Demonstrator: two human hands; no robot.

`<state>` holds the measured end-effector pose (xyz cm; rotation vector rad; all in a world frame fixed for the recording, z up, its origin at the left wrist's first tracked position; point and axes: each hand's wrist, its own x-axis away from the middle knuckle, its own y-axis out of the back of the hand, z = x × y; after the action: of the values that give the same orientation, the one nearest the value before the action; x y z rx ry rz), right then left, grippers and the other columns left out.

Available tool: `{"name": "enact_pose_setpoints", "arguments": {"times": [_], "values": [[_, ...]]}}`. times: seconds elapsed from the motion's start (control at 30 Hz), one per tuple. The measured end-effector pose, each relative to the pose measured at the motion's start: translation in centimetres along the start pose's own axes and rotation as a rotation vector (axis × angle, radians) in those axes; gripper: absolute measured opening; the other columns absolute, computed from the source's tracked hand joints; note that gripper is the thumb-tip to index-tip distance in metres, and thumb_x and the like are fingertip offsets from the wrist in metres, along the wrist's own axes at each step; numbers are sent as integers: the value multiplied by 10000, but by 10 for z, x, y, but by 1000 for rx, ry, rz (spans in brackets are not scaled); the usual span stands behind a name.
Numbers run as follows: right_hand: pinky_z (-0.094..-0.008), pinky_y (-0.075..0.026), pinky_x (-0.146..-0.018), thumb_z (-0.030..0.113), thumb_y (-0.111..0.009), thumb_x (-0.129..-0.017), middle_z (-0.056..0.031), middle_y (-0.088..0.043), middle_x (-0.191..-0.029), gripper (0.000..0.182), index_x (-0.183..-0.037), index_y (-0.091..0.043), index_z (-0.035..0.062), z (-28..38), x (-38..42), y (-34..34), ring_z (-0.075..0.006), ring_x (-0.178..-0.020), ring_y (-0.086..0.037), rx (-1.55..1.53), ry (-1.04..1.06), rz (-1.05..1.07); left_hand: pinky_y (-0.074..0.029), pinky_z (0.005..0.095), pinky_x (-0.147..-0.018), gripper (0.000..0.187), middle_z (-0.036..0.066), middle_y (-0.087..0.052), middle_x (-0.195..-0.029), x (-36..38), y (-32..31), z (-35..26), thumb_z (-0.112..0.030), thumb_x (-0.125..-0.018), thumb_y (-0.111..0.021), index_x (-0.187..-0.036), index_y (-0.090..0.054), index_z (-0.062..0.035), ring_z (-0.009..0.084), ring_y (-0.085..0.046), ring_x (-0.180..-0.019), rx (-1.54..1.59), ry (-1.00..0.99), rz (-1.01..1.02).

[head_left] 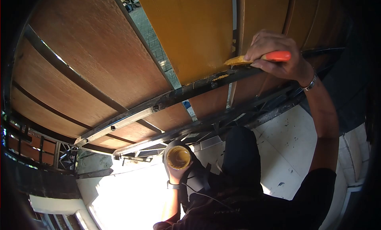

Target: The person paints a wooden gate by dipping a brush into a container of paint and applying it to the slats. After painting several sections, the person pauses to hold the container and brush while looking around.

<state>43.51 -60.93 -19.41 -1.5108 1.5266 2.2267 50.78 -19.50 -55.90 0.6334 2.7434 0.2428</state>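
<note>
Head view: brush (254, 59) in right hand (274, 55) grip, bristles leftward.

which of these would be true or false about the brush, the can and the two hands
1. The right hand holds a brush with an orange handle. True.
2. The brush bristles are at the top of the panel. False: they meet its lower edge, by the dark rail.
3. The left hand holds a can of yellowish paint. True.
4. The can has a lid on. False: it is open and the paint shows.
5. The right wrist is bare. False: it wears a bracelet.
</note>
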Motion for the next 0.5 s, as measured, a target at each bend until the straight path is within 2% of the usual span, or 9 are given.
{"name": "enact_pose_setpoints", "arguments": {"times": [0.1,0.17,0.3,0.37,0.43,0.5], "values": [[-326,-527,-713,92,-761,-829,-58,-699,-868,128,-919,-676,55,-6,5,-5,-203,-773,-660,41,-6,74,-463,398,-1030,884,102,-619,-1222,-2,-3,-13,-110,-572,-917,-1336,-477,-46,231,-596,-1137,46,33,-2],[-331,-523,-719,97,-769,-821,-55,-691,-854,135,-908,-671,63,-6,3,1,-208,-790,-652,94,17,-29,-463,398,-1032,904,102,-618,-1223,-1,0,-7,-117,-569,-920,-1348,-467,-44,232,-596,-1138,11,24,10],[-329,-522,-722,94,-775,-815,-52,-687,-846,140,-907,-672,68,1,6,6,-211,-789,-650,62,7,-84,-463,399,-1033,895,102,-619,-1224,2,4,10,-125,-570,-922,-1340,-474,-43,235,-597,-1139,25,25,-19],[-319,-524,-706,85,-775,-814,-53,-697,-862,140,-912,-677,67,-1,10,-3,-207,-776,-656,36,-15,7,-464,401,-1033,876,103,-622,-1220,2,6,15,-131,-582,-922,-1333,-480,-41,235,-599,-1139,-107,-44,-16],[-324,-528,-697,79,-773,-814,-51,-705,-876,136,-912,-680,63,-1,9,0,-203,-771,-656,88,-7,3,-465,399,-1032,867,102,-624,-1218,2,6,15,-137,-585,-923,-1327,-485,-40,233,-603,-1136,-76,-37,-27],[-347,-539,-708,73,-775,-812,-62,-716,-895,158,-931,-672,56,-3,4,14,-212,-781,-672,221,74,-140,-466,398,-1031,859,102,-627,-1215,2,6,17,-143,-588,-924,-1322,-490,-40,232,-606,-1132,-46,-28,-38]]}}
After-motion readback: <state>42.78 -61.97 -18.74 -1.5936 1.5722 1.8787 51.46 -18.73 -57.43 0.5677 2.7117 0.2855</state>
